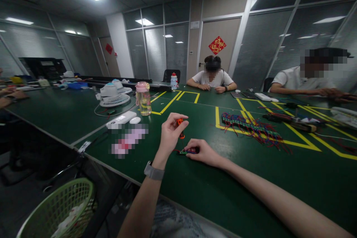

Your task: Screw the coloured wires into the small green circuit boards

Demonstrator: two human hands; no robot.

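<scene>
My left hand (169,132) is closed around the orange and black handle of a screwdriver (181,129), which stands nearly upright with its thin shaft pointing down. Below its tip lies a small green circuit board (182,153) with wires on it, one red wire showing at its left. The fingers of my right hand (204,152) pinch the board's right end against the green table (223,182). Whether the tip touches the board I cannot tell. A grey watch band circles my left wrist.
A row of wired circuit boards (251,126) lies to the right inside yellow tape. On the left stand a pink-lidded bottle (143,100), a white fan (114,95) and a white power strip (122,119). Two people sit across the table. A green basket (60,202) stands below the edge.
</scene>
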